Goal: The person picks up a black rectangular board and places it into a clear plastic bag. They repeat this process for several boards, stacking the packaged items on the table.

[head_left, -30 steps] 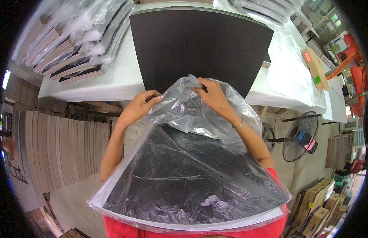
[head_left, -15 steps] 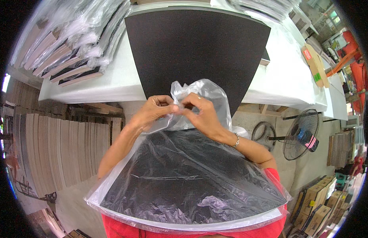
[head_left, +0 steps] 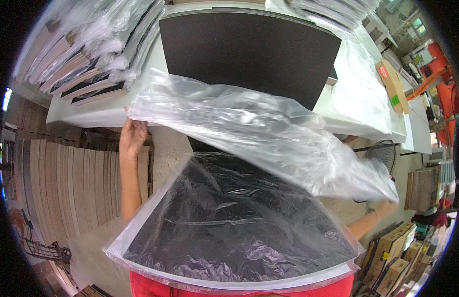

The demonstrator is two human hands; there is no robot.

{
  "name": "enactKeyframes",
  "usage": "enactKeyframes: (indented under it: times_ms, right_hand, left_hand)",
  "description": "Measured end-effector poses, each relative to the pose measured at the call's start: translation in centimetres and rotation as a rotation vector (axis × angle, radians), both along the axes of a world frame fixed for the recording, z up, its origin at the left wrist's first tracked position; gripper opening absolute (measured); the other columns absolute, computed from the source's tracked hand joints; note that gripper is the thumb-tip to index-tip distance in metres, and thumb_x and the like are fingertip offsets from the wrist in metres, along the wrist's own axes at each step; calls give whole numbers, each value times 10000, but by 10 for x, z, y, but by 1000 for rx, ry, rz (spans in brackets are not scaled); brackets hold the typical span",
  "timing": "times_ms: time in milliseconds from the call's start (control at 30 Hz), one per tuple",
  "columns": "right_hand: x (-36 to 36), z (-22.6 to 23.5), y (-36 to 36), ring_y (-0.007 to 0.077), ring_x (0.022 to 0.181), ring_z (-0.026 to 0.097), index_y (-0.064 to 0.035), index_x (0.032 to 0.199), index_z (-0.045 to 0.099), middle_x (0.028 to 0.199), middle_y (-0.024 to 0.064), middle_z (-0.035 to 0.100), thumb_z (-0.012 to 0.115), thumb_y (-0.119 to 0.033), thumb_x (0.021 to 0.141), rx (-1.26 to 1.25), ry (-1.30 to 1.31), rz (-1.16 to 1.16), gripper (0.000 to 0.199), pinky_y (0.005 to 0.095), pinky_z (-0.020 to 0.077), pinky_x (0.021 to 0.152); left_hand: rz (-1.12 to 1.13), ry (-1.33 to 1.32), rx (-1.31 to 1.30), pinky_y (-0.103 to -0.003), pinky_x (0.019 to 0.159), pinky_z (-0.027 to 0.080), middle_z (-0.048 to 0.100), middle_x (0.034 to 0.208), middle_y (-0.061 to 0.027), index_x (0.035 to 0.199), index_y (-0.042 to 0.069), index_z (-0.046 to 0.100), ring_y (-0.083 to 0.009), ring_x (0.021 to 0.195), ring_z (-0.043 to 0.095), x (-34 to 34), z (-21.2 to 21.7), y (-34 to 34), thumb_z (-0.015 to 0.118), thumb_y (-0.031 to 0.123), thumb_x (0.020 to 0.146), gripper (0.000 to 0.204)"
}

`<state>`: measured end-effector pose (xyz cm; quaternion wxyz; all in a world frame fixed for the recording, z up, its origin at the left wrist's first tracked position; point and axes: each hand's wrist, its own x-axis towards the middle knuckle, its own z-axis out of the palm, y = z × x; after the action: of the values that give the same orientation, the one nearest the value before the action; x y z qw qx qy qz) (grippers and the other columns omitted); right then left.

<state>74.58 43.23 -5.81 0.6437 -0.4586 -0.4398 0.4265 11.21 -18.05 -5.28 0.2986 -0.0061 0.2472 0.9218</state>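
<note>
A clear plastic bag stretches slantwise between my two hands, its left end higher. Closed on its left end is my left hand, fingertips partly behind the film. At the lower right, my right hand grips the other end; it is smeared by motion and partly covered by plastic. Close to my body lies a stack of clear film sheets or bags over a dark surface, with a pale border along its near edge. Beyond the stretched bag, a large flat black board rests on the table.
Plastic-wrapped boards are piled on the white-covered table at left. Upright boards stand in a row below. At right are a floor fan, partly hidden, a long cardboard box and stacked cartons.
My hands have moved from close together at the middle to far apart, left and right. The bunched bag has spread out wide between them, covering the lower part of the black board.
</note>
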Motion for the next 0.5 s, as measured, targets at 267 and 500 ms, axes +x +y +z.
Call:
enactKeyframes:
  times_ms: [267,500]
  right_hand:
    - [-83,147,-30,96,702,482,-10,1099,568,876,45,571,590,-216,874,398,87,-113,305,252,402,594]
    - [-356,156,-256,152,798,635,-63,1027,656,956,62,613,620,94,649,785,-436,1150,411,275,528,614]
  left_hand:
    - [-118,302,-510,-230,689,527,622,986,-40,1056,47,586,-106,808,602,20,78,39,670,175,834,270]
    - [-628,746,-628,-209,563,457,620,727,-2,799,56,650,-68,664,572,90,130,125,785,126,674,197]
